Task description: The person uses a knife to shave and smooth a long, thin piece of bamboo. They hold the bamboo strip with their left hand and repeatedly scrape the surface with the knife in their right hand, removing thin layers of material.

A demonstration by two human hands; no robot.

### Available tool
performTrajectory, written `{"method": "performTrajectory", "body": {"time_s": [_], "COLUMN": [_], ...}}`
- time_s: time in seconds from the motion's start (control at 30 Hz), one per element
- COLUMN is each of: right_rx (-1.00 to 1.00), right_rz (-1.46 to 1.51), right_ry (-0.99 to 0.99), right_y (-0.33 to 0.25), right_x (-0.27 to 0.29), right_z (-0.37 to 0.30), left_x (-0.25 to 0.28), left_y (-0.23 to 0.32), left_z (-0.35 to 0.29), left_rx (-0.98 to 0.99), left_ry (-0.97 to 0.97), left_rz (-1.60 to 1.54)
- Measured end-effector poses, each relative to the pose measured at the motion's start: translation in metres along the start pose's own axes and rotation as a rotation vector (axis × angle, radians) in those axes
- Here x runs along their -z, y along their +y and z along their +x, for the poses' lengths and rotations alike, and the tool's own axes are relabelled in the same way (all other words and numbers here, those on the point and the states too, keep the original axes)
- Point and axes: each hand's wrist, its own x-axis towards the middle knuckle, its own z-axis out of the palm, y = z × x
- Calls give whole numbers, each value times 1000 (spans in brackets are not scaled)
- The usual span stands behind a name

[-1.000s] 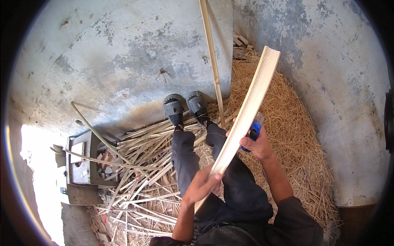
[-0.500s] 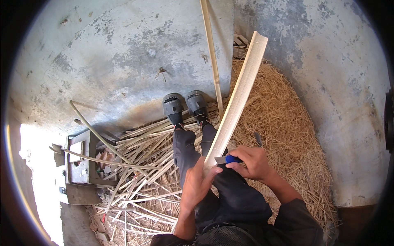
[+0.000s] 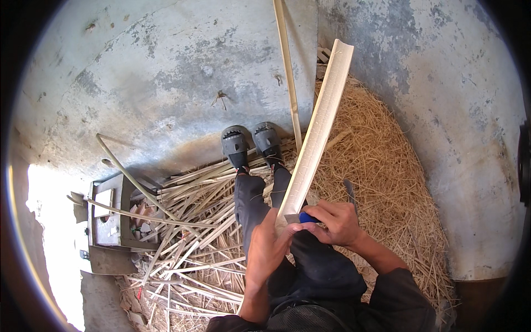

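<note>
A long, pale split-bamboo strip (image 3: 319,133), hollow side up, slants away from my lap toward the far right. My left hand (image 3: 265,243) is closed round its near end, thumb reaching across to the right. In my right hand (image 3: 336,222) is a knife (image 3: 308,218) with a blue handle, gripped by closed fingers. Its short metal blade lies across the strip's inner face near the close end. The left thumb meets the blade and the right fingers there, and covers part of the blade edge.
Loose split strips (image 3: 204,232) pile up left of my legs, beside a metal-framed box (image 3: 113,213). Fine shavings (image 3: 381,182) heap at the right, with a dark blade-like piece (image 3: 350,193) among them. Another strip (image 3: 289,77) leans on the grey wall (image 3: 166,72) ahead.
The bamboo strip's far end has swung slightly left. My right hand has shifted a little left with the knife, bringing it closer against my left thumb.
</note>
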Motion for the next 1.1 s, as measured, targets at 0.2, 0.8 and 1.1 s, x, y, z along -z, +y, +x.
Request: {"method": "performTrajectory", "body": {"time_s": [0.2, 0.8, 1.1], "right_rx": [17, 79, 99], "right_rz": [-36, -125, -144], "right_ry": [-25, 1, 12], "right_y": [-1, 3, 5], "right_x": [2, 2, -2], "right_z": [2, 4, 4], "left_x": [-1, 3, 5], "left_y": [-2, -4, -10], "left_z": [0, -6, -11], "left_rx": [-35, 108, 113], "left_ry": [25, 10, 38], "left_rz": [0, -22, 24]}}
